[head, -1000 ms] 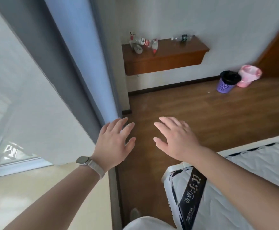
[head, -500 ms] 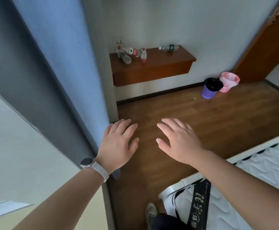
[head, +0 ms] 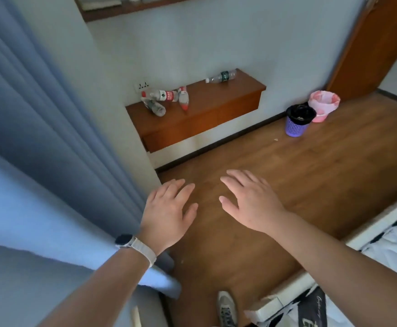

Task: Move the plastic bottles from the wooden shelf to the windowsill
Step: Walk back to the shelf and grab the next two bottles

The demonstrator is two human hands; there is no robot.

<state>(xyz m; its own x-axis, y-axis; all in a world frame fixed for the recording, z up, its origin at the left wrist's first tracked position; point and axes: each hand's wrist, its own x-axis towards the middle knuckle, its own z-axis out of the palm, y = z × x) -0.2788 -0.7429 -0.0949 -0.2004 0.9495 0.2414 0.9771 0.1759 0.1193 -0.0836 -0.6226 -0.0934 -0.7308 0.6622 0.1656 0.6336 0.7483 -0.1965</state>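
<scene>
A wooden shelf (head: pixel 216 109) hangs on the far wall. Three plastic bottles lie in a cluster at its left end: a red-labelled bottle (head: pixel 162 95), a clear crumpled bottle (head: pixel 153 106) and a red-tinted bottle (head: pixel 183 99). A green-labelled bottle (head: pixel 222 77) lies alone at the right end. My left hand (head: pixel 169 213), with a watch on the wrist, and my right hand (head: pixel 249 199) hover palm-down over the floor, well short of the shelf. Both are empty with fingers spread. The windowsill is out of view.
A blue curtain (head: pixel 51 149) fills the left side, touching my left forearm. A purple bin (head: pixel 297 122) and a pink bin (head: pixel 322 105) stand on the wooden floor right of the shelf. A mattress (head: pixel 386 244) lies at lower right, a brown door (head: pixel 369 43) upper right.
The view has swung away from the window toward the shelf, which now looks closer and lower in frame. Both hands stay open and spread in front of me.
</scene>
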